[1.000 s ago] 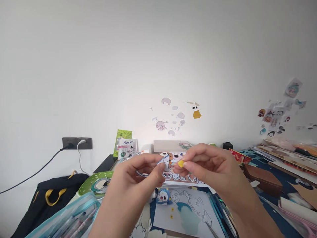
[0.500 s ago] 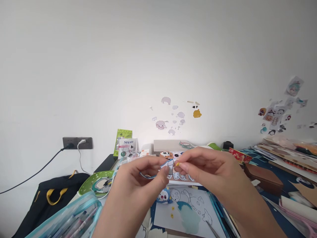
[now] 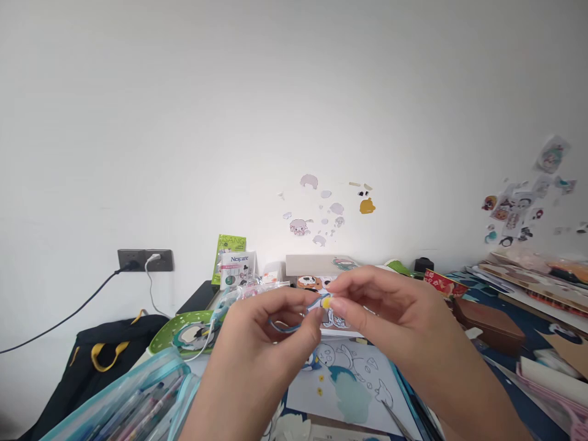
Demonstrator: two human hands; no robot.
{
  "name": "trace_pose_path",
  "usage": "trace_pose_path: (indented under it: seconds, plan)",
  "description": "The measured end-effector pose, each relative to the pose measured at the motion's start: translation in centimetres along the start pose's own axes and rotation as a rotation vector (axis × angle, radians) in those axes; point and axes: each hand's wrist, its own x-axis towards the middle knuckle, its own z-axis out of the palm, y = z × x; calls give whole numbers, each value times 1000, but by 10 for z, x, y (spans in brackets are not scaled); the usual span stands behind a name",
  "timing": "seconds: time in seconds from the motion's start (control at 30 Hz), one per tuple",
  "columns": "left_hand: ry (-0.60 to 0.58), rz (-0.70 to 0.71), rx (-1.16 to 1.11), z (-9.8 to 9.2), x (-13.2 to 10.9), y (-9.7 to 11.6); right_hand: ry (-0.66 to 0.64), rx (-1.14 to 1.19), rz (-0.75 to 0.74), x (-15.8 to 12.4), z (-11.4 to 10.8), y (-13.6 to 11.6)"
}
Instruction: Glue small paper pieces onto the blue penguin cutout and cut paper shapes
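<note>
My left hand (image 3: 261, 343) pinches a small blue-and-white paper cutout (image 3: 294, 321) between thumb and fingers, held up above the desk. My right hand (image 3: 390, 315) pinches a tiny yellow paper piece (image 3: 326, 302) and presses it against the cutout's upper right edge. The two hands' fingertips meet at the middle of the view. Below them on the desk lies a white sheet with printed outlines (image 3: 353, 383) and a small blue penguin figure (image 3: 316, 361), partly hidden by my left hand.
A clear blue pencil case (image 3: 124, 401) with pens lies at lower left, a green round plate (image 3: 184, 331) behind it. Boxes, a Nexcare pack (image 3: 236, 269) and stickers stand by the wall. A brown case (image 3: 487, 327) and paper piles fill the right side.
My right hand brought the yellow piece leftward until it touches the cutout in my left hand. Both hands shifted slightly, and the view tilted a little downward.
</note>
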Motion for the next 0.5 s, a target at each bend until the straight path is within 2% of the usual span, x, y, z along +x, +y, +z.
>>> trace_pose_path:
  seconds: [0.17,0.5]
  plan:
    - [-17,1,-26,0,0,-1,20,-31,-19,2,3,-1]
    - [17,-20,-71,2,-1,0,-4,37,36,0,6,3]
